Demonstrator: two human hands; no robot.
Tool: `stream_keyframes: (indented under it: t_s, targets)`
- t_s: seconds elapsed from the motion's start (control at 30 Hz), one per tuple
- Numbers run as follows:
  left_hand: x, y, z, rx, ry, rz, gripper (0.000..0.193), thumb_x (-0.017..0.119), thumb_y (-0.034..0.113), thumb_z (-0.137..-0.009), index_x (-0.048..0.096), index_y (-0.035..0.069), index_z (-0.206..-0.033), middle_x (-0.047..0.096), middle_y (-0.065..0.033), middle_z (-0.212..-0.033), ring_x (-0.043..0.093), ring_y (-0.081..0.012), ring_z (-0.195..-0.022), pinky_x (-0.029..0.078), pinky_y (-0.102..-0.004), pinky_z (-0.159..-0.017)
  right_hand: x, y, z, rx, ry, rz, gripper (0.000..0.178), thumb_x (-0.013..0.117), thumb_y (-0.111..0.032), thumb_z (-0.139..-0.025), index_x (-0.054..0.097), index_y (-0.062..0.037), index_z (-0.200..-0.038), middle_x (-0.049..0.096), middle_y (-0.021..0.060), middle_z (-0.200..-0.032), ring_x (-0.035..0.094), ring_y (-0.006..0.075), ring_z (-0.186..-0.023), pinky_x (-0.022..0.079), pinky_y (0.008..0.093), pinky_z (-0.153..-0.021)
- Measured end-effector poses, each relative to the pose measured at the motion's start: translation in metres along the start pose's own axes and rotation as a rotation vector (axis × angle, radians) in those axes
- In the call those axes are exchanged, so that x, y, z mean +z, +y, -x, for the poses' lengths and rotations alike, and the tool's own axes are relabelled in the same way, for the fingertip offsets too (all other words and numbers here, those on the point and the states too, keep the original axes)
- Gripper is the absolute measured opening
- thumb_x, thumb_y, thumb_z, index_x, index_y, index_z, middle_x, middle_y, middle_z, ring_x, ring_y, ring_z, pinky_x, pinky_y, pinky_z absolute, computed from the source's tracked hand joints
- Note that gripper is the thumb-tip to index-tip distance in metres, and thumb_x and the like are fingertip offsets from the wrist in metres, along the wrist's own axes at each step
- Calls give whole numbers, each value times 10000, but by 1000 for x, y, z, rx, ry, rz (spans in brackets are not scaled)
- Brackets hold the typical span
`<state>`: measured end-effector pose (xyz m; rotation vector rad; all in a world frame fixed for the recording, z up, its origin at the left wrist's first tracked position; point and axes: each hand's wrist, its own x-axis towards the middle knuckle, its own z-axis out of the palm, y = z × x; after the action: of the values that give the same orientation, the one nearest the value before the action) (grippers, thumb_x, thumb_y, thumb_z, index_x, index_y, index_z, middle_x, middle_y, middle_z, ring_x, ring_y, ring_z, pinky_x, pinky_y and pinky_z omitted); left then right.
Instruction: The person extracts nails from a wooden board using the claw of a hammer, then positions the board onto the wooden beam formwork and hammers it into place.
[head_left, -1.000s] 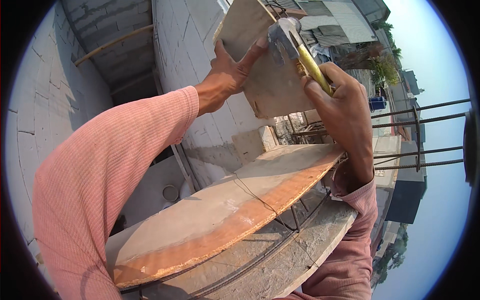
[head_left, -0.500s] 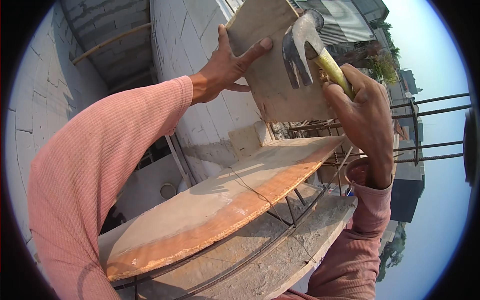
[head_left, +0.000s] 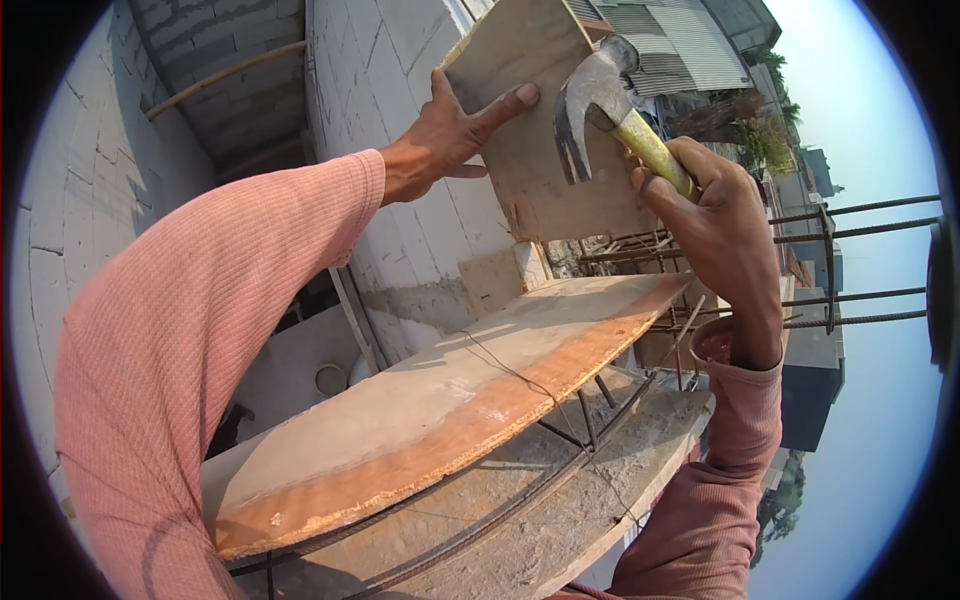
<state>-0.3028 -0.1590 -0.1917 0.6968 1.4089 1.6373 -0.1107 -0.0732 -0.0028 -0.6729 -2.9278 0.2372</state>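
Splaying wide, the left hand (head_left: 445, 137) braces the board (head_left: 530, 155), thumb across its face; right of that hand, the right hand (head_left: 722, 220), closed, grips a claw hammer (head_left: 600, 88). A loose left hold could let the board slip.

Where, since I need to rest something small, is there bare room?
The curved panel is bare between the thin wire, left sleeve and orange band; I cannot tell whether it is level. Crowded spots: around the small board, by left hand, right hand and hammer, and among the rebar beneath the panel.
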Motion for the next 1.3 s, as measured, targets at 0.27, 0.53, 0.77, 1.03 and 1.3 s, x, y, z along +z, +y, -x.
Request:
stream_keyframes:
  t_s: [0.27,0.53,0.77,1.03,1.3]
  targets:
    - [6,-3,-3,-8,8,26,1333,695,795,-737,-53,75,-1573,342,-255,-1517,496,-372,-1345,546,-507,-1038,1,-6,-4,40,-44,-7,220,660,-194,-884,636,25,-892,577,152,-679,535,207,-578,460,370,-600]
    - [8,9,10,65,-107,105,1438,705,797,-721,-174,-5,-1528,341,-350,-1458,523,-440,-1297,554,-542,-999,-27,-26,9,85,15,-18,198,627,-153,-845,608,43,-862,545,103,-670,491,135,-597,427,327,-592]
    - [12,8,11,58,-129,74,1526,685,812,-725,-320,-65,-1466,382,-391,-1407,585,-464,-1208,597,-490,-937,-38,-24,10,81,-72,128,185,598,-130,-822,593,51,-860,512,122,-678,471,170,-590,411,357,-598]
    - [5,-4,20,-57,-158,75,1436,745,772,-709,-192,44,-1517,361,-360,-1444,555,-458,-1257,558,-539,-1002,-37,-20,9,21,-144,113,211,599,-158,-831,547,46,-814,509,169,-668,480,273,-575,420,409,-616]
    - [-1,-11,8,-139,-93,163,1201,480,892,-791,52,80,-1565,328,-311,-1492,473,-459,-1337,519,-531,-1051,-30,-12,6,49,-157,120,225,599,-177,-838,534,37,-809,485,189,-644,463,325,-569,422,441,-620]
